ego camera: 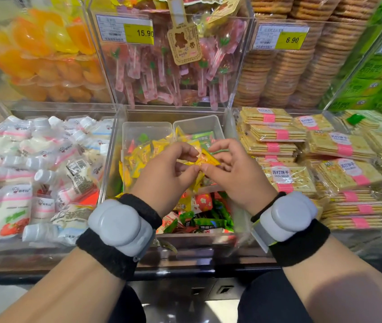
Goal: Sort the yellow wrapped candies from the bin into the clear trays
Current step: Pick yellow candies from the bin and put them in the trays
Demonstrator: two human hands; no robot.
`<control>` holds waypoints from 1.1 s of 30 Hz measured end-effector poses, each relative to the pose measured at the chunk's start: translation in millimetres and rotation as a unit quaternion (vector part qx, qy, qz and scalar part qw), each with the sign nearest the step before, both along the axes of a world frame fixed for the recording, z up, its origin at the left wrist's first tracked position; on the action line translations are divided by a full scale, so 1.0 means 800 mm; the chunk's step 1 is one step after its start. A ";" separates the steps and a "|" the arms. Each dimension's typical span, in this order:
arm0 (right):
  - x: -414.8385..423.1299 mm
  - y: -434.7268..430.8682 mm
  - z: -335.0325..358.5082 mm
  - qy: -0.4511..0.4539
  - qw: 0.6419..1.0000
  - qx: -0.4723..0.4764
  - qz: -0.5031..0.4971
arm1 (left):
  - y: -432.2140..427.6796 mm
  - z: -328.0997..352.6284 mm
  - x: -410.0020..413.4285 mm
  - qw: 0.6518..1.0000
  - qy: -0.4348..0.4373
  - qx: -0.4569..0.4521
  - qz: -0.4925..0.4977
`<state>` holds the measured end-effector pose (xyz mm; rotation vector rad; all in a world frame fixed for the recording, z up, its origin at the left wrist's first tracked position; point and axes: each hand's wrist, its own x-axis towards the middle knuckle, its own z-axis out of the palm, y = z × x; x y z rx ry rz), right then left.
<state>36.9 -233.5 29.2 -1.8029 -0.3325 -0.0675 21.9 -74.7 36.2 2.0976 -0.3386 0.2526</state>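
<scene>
My left hand (166,176) and my right hand (234,171) meet over the middle bin (108,173), and both pinch yellow wrapped candies (205,159) between their fingertips. Two clear trays stand side by side at the back of the bin. The left tray (147,127) holds a heap of yellow candies (143,157). The right tray (199,123) holds green and yellow packets and is partly hidden by my hands. Mixed red, green and yellow candies (204,213) fill the front of the bin below my wrists.
White spouted pouches (36,173) fill the bin on the left. Stacked soda biscuit packs (301,159) lie on the right. Behind stand tall clear bins of orange jellies (45,54), pink lollipops (166,73) and round biscuits (301,66). Grey trackers sit on both wrists.
</scene>
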 end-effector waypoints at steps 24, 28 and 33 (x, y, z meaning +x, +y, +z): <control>0.056 -0.004 -0.029 -0.117 0.894 -0.417 -0.114 | -0.008 -0.049 0.029 0.956 -0.049 0.284 0.061; 0.057 -0.004 -0.030 -0.112 0.889 -0.431 -0.105 | -0.004 -0.050 0.025 0.948 -0.042 0.309 0.053; 0.060 -0.003 -0.030 -0.148 0.870 -0.461 -0.099 | -0.002 -0.052 0.022 0.943 -0.030 0.330 0.043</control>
